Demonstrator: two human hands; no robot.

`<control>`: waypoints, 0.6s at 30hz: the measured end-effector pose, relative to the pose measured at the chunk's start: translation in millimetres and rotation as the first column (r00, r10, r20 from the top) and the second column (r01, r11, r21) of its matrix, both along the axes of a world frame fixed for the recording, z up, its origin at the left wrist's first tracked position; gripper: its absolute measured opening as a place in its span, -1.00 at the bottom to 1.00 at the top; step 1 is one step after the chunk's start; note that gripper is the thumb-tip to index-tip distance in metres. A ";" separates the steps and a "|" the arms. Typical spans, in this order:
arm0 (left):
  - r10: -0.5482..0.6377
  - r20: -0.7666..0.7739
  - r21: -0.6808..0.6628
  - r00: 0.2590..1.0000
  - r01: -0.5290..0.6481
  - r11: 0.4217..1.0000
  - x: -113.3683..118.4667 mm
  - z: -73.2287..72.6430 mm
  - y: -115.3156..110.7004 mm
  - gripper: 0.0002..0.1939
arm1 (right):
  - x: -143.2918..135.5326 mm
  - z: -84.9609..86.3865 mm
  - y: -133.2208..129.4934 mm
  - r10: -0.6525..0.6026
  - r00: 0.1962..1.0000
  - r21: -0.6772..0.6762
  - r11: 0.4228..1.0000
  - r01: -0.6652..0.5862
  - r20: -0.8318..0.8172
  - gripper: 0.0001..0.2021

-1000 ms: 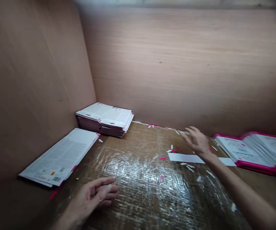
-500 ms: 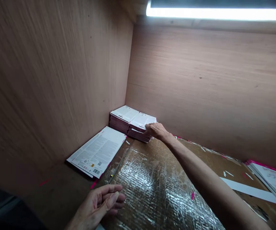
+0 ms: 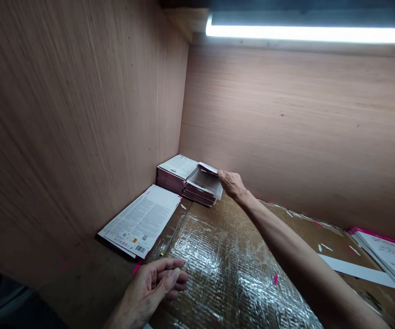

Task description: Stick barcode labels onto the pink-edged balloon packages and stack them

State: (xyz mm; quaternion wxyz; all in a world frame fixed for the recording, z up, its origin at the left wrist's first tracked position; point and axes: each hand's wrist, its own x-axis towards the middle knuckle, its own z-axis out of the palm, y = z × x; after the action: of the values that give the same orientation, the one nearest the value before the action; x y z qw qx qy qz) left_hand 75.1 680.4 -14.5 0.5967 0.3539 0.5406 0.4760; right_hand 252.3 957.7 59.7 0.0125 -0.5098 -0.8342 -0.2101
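Note:
In the back corner stand two neighbouring stacks of printed cardboard sheets, white on top with dark pinkish edges. My right hand point(image 3: 232, 183) is closed on the edge of some printed cardboard sheets point(image 3: 208, 168), tilted up off the right stack point(image 3: 200, 195). A greyish sheet face shows beneath them; how many are held I cannot tell. The left stack point(image 3: 177, 166) lies flat against the side panel. Low in the view, my left hand point(image 3: 158, 285) hovers over the film-covered surface, fingers loosely curved, holding nothing. Beyond it lie larger printed sheets point(image 3: 142, 219) with a barcode.
Wooden panels point(image 3: 286, 123) close off the left and back. Clear film point(image 3: 214, 260) covers the brown work surface, with paper scraps about. At right are a white strip point(image 3: 360, 273) and a pile of pink-edged printed sheets point(image 3: 386, 256). A bright tube light point(image 3: 307, 34) hangs above.
My right hand has lifted the near edge of the top sheets on the right stack, tilting them upward. My left hand has shifted slightly to the right, still empty.

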 end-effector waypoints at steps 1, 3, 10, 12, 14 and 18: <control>0.006 -0.010 0.027 1.000 -0.006 1.000 0.5 -1.7 2.6 -0.46 | 14.0 8.8 -7.3 -0.022 1.000 0.022 1.000 0.022 -0.011 -0.76; 0.049 -0.059 0.116 0.997 -0.042 0.992 3.7 -2.0 10.7 -0.40 | 46.5 27.5 -32.6 -0.040 0.998 0.085 0.995 0.045 -0.055 -0.73; 0.310 -0.441 0.589 0.843 0.011 0.808 44.9 32.7 41.8 -0.13 | 130.3 67.2 -171.0 0.325 0.881 -0.239 0.877 -0.417 -0.345 -0.73; 0.053 -0.416 0.568 0.908 0.214 0.795 58.2 35.3 41.7 -0.37 | 138.3 53.6 -193.6 0.284 0.830 -0.324 0.822 -0.469 -0.480 -0.77; -0.166 -0.312 0.506 0.935 0.312 0.805 67.7 29.9 37.7 -0.60 | 143.8 24.6 -204.5 0.158 0.659 -0.279 0.816 -0.506 -0.735 -0.76; -0.238 -0.210 0.418 0.948 0.307 0.855 78.6 12.2 27.1 -0.70 | 140.8 -57.6 -214.2 -0.096 0.055 -0.110 0.833 -0.541 -0.994 -0.25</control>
State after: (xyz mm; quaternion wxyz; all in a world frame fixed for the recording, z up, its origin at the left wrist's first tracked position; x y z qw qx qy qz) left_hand 153.7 707.5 -2.3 0.5185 0.5890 0.4049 0.4693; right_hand 393.1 743.5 2.1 0.4783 -0.3575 -0.6967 0.3974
